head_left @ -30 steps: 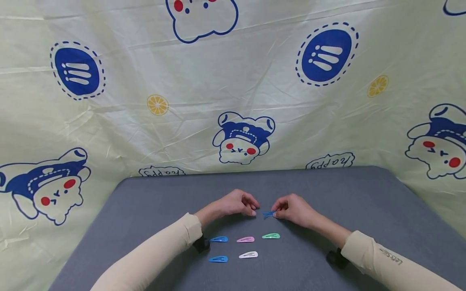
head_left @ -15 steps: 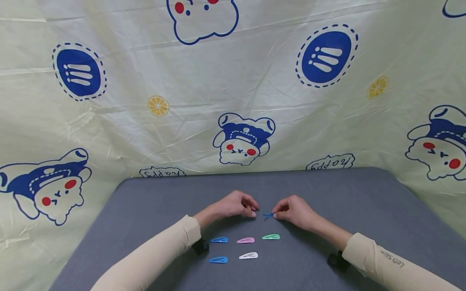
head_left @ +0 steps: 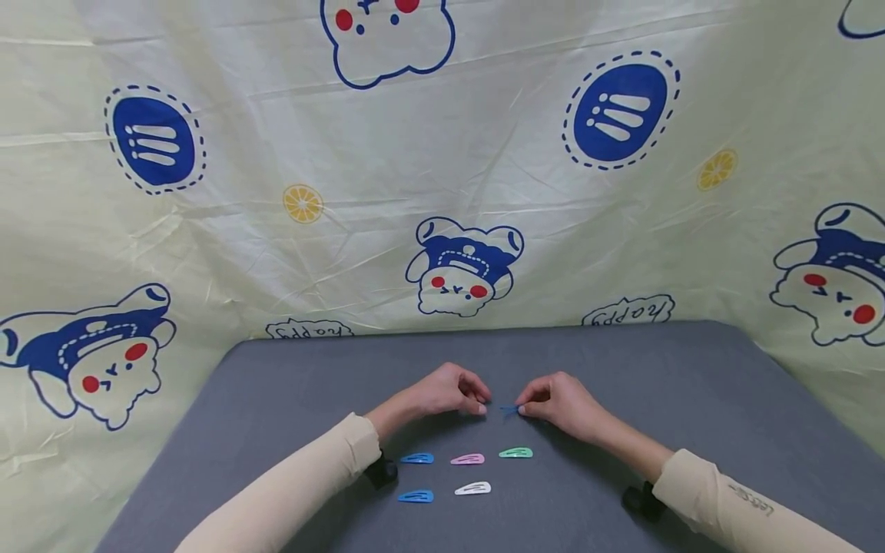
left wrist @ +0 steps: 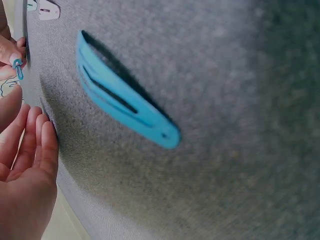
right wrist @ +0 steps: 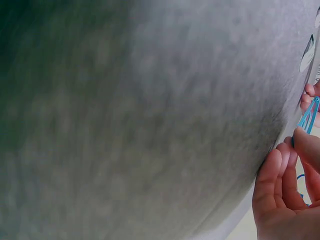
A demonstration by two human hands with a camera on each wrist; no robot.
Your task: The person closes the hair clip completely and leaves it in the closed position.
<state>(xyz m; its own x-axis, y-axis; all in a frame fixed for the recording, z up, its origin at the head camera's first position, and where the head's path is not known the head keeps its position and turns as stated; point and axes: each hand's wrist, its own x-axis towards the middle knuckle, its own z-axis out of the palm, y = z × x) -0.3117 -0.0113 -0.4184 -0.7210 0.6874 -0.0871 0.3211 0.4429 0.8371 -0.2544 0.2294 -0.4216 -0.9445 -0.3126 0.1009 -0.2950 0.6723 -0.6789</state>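
A blue snap hair clip (head_left: 508,409) is pinched between thumb and fingers of my right hand (head_left: 561,403), over the far middle of the table. Its narrow parts stand apart, as the right wrist view of the blue clip (right wrist: 308,115) shows. Just left of it, my left hand (head_left: 451,389) holds nothing, its fingers loosely bent and the thumb apart from them. Nearer me lie a blue clip (head_left: 417,458), a pink clip (head_left: 467,459) and a green clip (head_left: 515,453) in a row. In front of these are another blue clip (head_left: 416,497) and a white clip (head_left: 473,488).
A grey cloth-like surface covers the table (head_left: 311,399). Behind it hangs a pale curtain (head_left: 359,253) printed with cartoon figures. Both wrists carry small dark cameras, one the left wrist camera (head_left: 382,470), close beside the rear blue clip.
The held blue clip has turned slightly in my right fingers and looks thinner from above. Both hands stay nearly in place, and the head view has tilted up a little.
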